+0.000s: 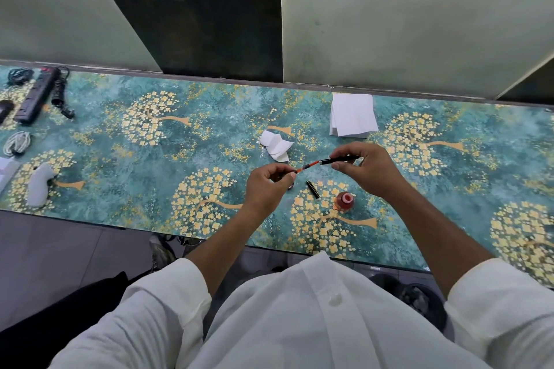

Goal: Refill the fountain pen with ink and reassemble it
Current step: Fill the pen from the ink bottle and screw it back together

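Observation:
My left hand (266, 186) pinches the nib section of the fountain pen, and its orange-red ink tube (308, 165) sticks out toward the right. My right hand (367, 171) holds the black pen barrel (338, 160) level, its open end touching the tip of the tube. Both hands hover above the table. A black pen cap (312, 189) lies on the cloth just below them. The ink bottle (345, 201), red with its mouth uncovered, stands to the right of the cap, under my right wrist.
A crumpled tissue (277, 145) lies behind the hands and a stack of white paper (352, 115) at the back right. At far left lie a black power strip (34, 96), coiled cables (61, 93), a white cable (16, 142) and a grey object (40, 186). The table's front edge runs close to my body.

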